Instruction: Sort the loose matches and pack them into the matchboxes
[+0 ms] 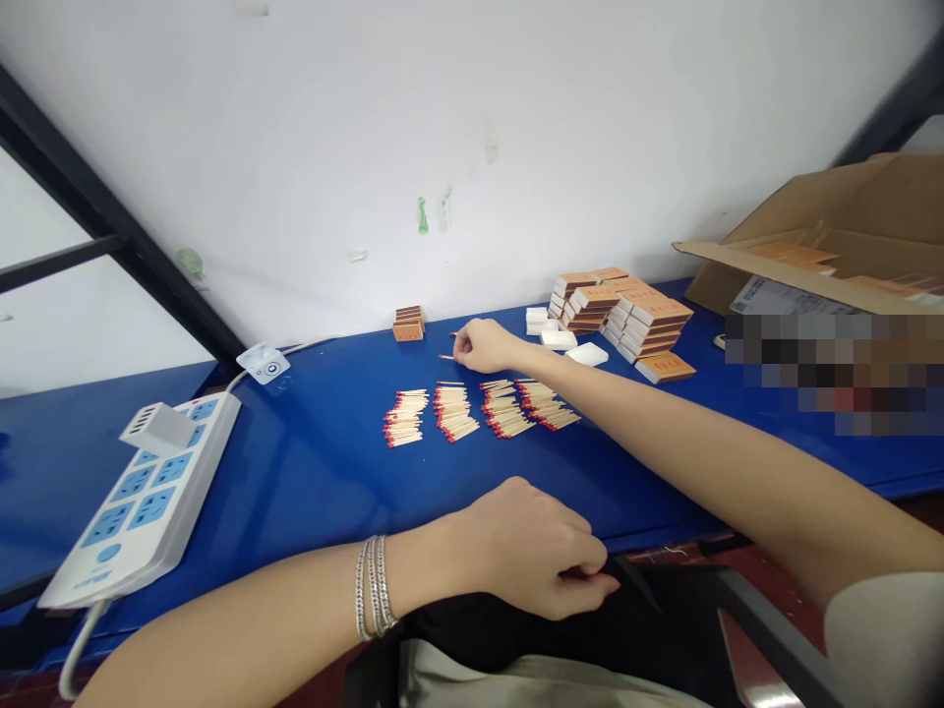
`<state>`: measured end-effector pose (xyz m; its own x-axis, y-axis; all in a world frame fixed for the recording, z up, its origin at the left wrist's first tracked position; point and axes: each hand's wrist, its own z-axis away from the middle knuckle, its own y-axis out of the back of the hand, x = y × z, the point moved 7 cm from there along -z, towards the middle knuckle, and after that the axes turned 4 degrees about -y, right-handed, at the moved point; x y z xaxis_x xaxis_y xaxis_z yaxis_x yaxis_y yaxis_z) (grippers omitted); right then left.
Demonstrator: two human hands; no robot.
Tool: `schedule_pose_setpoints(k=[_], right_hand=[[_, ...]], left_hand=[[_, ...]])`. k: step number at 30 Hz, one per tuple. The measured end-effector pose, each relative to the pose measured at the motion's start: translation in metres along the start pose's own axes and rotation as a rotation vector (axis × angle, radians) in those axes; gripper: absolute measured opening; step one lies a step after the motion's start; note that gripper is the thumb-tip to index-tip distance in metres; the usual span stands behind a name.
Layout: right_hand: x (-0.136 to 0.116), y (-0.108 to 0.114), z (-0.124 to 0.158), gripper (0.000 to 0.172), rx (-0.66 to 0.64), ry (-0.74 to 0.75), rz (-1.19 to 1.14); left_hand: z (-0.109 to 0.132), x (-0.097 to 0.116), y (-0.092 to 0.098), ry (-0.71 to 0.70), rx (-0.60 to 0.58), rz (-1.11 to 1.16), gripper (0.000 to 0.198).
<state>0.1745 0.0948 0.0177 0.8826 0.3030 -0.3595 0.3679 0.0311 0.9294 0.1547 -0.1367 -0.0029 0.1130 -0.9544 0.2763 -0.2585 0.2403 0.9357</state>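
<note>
My right hand [485, 345] reaches over the back of the blue table, thumb and fingers pinched on a match [446, 358] whose red tip points left. Another red match tip [453, 334] shows just behind the fingers. In front of that hand lie several rows of red-headed wooden matches, among them a left row [405, 419] and a right row [547, 405]. My left hand [542, 551] is curled closed at the table's front edge, above my lap. Nothing shows between its fingers, and a silver chain bracelet [375, 587] circles the wrist.
Stacked orange matchboxes [649, 305] stand at the back right, beside white inner trays [559, 340]. Two or so matchboxes [408, 330] sit against the wall. An open cardboard box [789, 211] is far right. A white power strip [184, 492] lies left.
</note>
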Motion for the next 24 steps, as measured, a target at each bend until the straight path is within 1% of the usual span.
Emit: schedule_pose_setpoints(k=[5, 8, 9, 11, 14, 16, 18, 21, 24], right_hand=[[-0.019, -0.007, 0.017, 0.017, -0.142, 0.134, -0.092], [-0.016, -0.002, 0.017, 0.016, -0.203, 0.178, -0.124], [-0.011, 0.002, 0.014, 0.017, -0.192, 0.167, -0.137], [0.003, 0.014, 0.004, 0.020, -0.125, 0.094, -0.138], [0.031, 0.031, -0.011, 0.022, 0.016, -0.081, -0.021], [0.044, 0.034, -0.017, 0.021, 0.062, -0.147, 0.047], [0.048, 0.030, -0.021, 0.021, 0.073, -0.136, 0.048], [0.044, 0.019, -0.027, 0.022, 0.084, -0.055, 0.002], [0.041, 0.009, -0.035, 0.020, 0.102, -0.042, 0.009]], left_hand=[[-0.001, 0.000, 0.000, 0.006, -0.020, 0.000, 0.030], [-0.002, 0.000, 0.001, 0.003, -0.023, -0.003, 0.030], [-0.002, 0.000, 0.001, 0.004, -0.023, -0.002, 0.030], [-0.001, 0.000, 0.000, 0.005, -0.023, 0.000, 0.031], [-0.001, 0.000, -0.001, 0.004, -0.017, -0.003, 0.031], [-0.001, 0.000, -0.001, 0.004, -0.010, -0.008, 0.031], [-0.001, 0.000, -0.001, 0.004, -0.009, -0.011, 0.031], [-0.002, 0.001, -0.001, -0.005, -0.015, -0.011, 0.031], [-0.002, 0.001, -0.001, -0.007, -0.022, -0.019, 0.032]])
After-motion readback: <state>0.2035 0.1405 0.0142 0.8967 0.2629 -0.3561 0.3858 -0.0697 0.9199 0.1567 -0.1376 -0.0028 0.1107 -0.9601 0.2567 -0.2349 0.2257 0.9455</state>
